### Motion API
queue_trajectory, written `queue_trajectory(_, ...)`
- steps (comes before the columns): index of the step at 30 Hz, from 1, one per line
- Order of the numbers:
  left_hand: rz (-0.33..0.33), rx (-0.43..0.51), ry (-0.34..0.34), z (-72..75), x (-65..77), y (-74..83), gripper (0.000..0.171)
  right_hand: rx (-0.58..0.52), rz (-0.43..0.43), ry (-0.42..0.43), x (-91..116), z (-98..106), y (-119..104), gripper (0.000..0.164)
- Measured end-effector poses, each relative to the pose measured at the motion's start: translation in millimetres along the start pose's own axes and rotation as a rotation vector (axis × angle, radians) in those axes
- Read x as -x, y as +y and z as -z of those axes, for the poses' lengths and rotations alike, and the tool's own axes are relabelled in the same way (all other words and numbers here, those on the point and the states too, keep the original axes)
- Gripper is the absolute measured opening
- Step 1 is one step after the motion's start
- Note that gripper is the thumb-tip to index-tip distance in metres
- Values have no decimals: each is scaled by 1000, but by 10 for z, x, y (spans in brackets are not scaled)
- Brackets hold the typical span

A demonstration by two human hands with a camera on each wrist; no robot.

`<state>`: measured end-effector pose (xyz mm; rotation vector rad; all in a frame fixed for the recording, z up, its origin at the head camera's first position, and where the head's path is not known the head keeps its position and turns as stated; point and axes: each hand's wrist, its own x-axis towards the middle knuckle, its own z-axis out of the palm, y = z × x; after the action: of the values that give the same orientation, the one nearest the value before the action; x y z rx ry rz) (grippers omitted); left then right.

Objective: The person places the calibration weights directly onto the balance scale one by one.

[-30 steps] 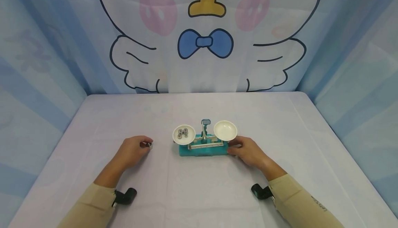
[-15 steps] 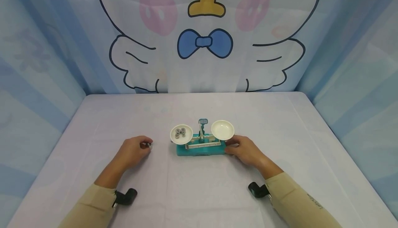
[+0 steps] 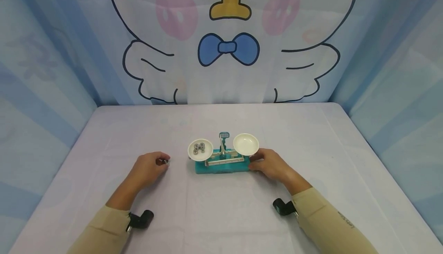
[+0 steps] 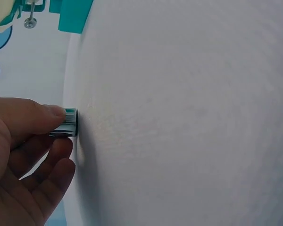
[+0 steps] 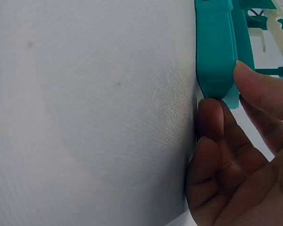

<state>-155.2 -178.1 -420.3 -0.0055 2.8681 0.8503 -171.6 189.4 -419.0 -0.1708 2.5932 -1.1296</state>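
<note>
A toy balance scale (image 3: 221, 168) with a teal base and two cream pans stands on the table. Its left pan (image 3: 209, 154) bears several small shiny metal pieces (image 3: 199, 147) and hangs lower than the bare right pan (image 3: 246, 144). My right hand (image 3: 273, 165) grips the right end of the base; in the right wrist view the thumb (image 5: 262, 89) lies on its upper edge, fingers at its end face. Left of the scale, my left hand (image 3: 147, 169) pinches a short shiny metal cylinder (image 4: 70, 123) between thumb and fingers, close over the tabletop.
A white cloth covers the table (image 3: 221, 215). Behind it hangs a curtain (image 3: 228, 84) with a cartoon figure and blue bow tie. Small black cameras (image 3: 141, 219) are strapped at both sleeves.
The scale has slid a little to the left, with my right hand moving along at its end. My left hand holds the metal cylinder in nearly the same spot.
</note>
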Motion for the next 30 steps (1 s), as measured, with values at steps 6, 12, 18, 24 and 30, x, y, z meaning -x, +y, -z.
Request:
queue_trajectory(6,-30,24,20,133,74,81,29,-8,-12,-12,-7,19,-5,41)
queue_trajectory(12,-169,12,85,353,134,340,29,-13,-11,-10,-8,17,7,42)
queue_trajectory(18,-307,5,124,500,178,700,28,-13,-14,-8,-11,5,9,43)
queue_trajectory(24,-383,-15,82,570,138,1094,26,-14,-17,-4,-9,7,-1,44)
queue_trajectory(30,-478,-14,21,514,26,1417,25,-2,-33,-8,-17,7,-3,44)
